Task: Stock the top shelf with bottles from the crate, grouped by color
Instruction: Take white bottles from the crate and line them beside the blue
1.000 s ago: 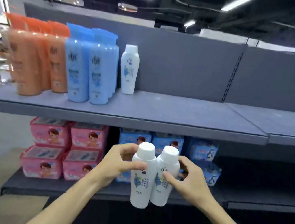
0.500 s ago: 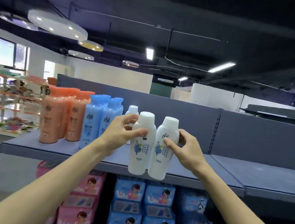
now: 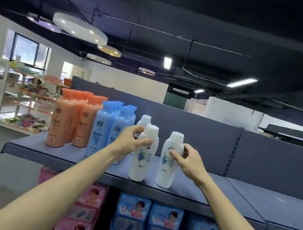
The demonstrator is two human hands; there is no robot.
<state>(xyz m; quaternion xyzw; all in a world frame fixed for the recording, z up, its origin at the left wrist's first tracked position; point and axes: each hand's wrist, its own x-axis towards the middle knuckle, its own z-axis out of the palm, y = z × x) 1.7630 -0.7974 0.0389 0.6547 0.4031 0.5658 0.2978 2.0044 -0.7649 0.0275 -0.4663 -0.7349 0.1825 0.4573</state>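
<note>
Right of the blue bottles on the top shelf, 2 upright white bottles stand near its front edge, left hand and right hand each gripping 1; a third white bottle stands behind them.

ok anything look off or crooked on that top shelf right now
Nothing stands out. The orange bottles, blue bottles and the white bottle at the back stand upright in colour groups. The left hand and right hand each grip a white bottle, both slightly tilted near the top shelf front edge.

Both arms outstretched, left hand and right hand each curled in a grip.
</note>
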